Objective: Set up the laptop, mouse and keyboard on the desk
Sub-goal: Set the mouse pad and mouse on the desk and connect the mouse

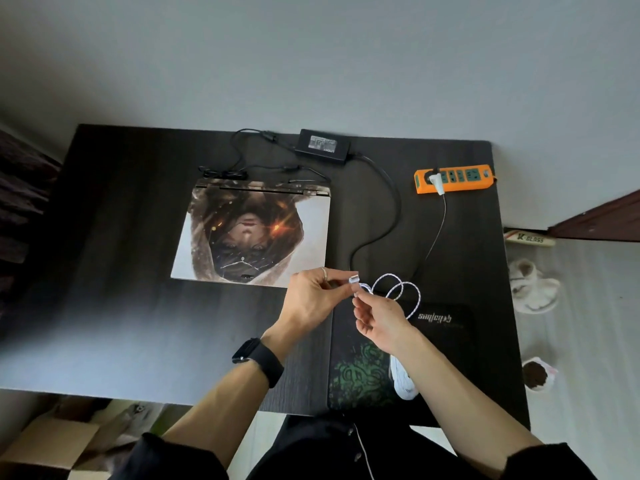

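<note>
Far L, floor level: cardboard box (52, 441) peeking out below the desk (104, 306) edge. Dark wood desk, big bare stretch on the L side.

Moving in: laptop (252, 233) lying flat, lid shut, picture skin on top, hinge twd the wall. Sits L of centre, mid-desk. Behind it the black power brick (323, 146) by the back edge, its black lead (391, 202) snaking fwd on the R of the laptop.

Centre now, in front of the laptop's near R corner: left hand (310, 299), black watch (258, 358) on the wrist, ring (324, 273) on a finger. Thumb + forefinger pinching the cable plug (354, 280), other fingers curled in behind.

Right hand (377, 318) just beside it, almost touching. Thumb + fingertips pinch the white braided cable (401, 292) right behind that plug; remaining fingers loosely curled under. Cable loops out to the R in a couple of coils, above the mouse pad (367, 368).

Pad is black w/ green logo, at the desk's front R. Mouse (403, 382), white, sits on the pad near the front edge, mostly hidden under the R forearm. Can't tell if the braided cable runs into it.

Further R, back of desk: orange power strip (453, 178), white plug (437, 180) in its L socket, thin lead dropping twd the coils.

Far R, on the floor: pale slippers (533, 285).
</note>
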